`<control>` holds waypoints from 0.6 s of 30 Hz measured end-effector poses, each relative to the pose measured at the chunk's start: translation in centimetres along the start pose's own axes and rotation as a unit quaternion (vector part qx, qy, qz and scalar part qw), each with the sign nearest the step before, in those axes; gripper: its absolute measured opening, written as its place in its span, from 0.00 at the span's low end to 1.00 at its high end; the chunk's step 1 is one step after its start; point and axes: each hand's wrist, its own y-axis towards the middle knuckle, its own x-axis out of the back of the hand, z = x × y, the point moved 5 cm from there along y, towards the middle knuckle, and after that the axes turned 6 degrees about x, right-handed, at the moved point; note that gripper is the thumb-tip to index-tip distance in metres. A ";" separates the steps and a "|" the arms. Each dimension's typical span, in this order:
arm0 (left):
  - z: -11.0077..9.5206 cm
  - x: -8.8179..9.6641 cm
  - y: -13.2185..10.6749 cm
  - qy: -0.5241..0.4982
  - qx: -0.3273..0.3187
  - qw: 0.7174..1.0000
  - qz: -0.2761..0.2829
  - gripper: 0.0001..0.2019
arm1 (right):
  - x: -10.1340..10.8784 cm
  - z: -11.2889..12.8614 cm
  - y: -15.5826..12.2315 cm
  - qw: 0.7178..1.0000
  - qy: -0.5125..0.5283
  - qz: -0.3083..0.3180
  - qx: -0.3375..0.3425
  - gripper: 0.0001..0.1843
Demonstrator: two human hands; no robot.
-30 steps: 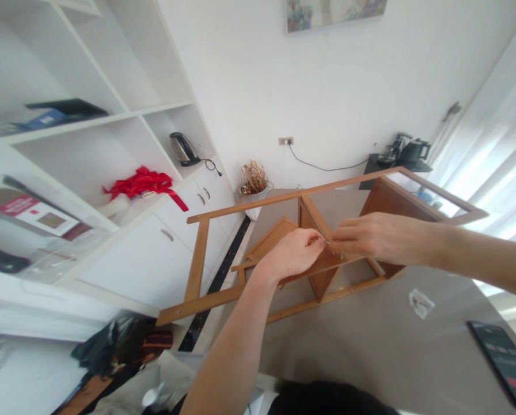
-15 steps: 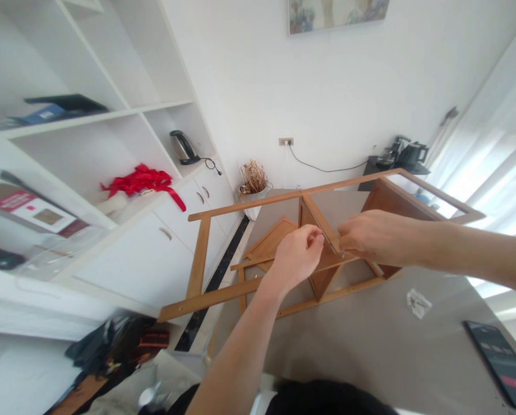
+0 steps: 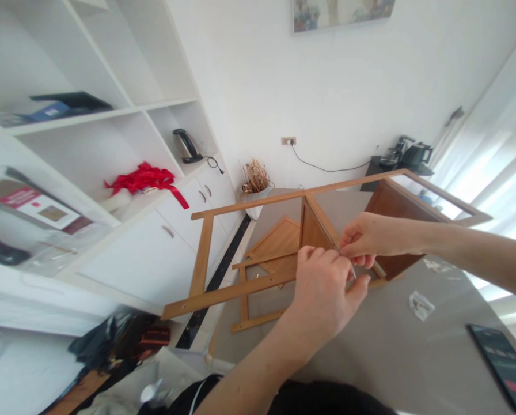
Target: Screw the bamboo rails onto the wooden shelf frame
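Observation:
A wooden frame (image 3: 236, 291) with long rails and panels lies on its side over the grey table. My left hand (image 3: 322, 288) is wrapped over its near rail, by the joint with a cross panel (image 3: 316, 222). Just beyond, my right hand (image 3: 368, 239) is closed in a pinch at the same joint, its fingertips close to my left fingers. A thin metal rod (image 3: 353, 272) shows by my left thumb; it looks like an Allen key, mostly hidden by the fingers. Under the frame lie a loose wooden panel (image 3: 284, 233) and a second slatted frame (image 3: 251, 325).
On the grey table (image 3: 396, 357) lie a small plastic bag of hardware (image 3: 421, 305) and a phone (image 3: 502, 363) at the right. White shelves with a kettle (image 3: 186, 146) and red ribbon (image 3: 143, 177) stand at left. A pot of dried plants (image 3: 255, 181) stands behind.
My left hand has moved right and nearer, from above the panel onto the near rail's joint. My right hand stays about there, with its fingers now pinched closer to the joint.

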 end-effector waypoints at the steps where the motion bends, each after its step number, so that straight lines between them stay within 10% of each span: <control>1: 0.1 0.1 0.0 0.015 -0.003 1.000 0.007 0.12 | 0.0 -0.2 0.0 1.000 0.006 -0.005 0.000 0.07; 12: 4.0 2.2 3.9 0.013 0.017 0.995 0.099 0.15 | 0.3 -0.3 -0.2 0.986 -0.097 -0.088 0.104 0.12; 18: 4.2 1.4 5.1 -0.044 0.024 0.994 0.096 0.17 | 0.0 1.7 -1.8 0.894 -0.293 -0.077 0.331 0.11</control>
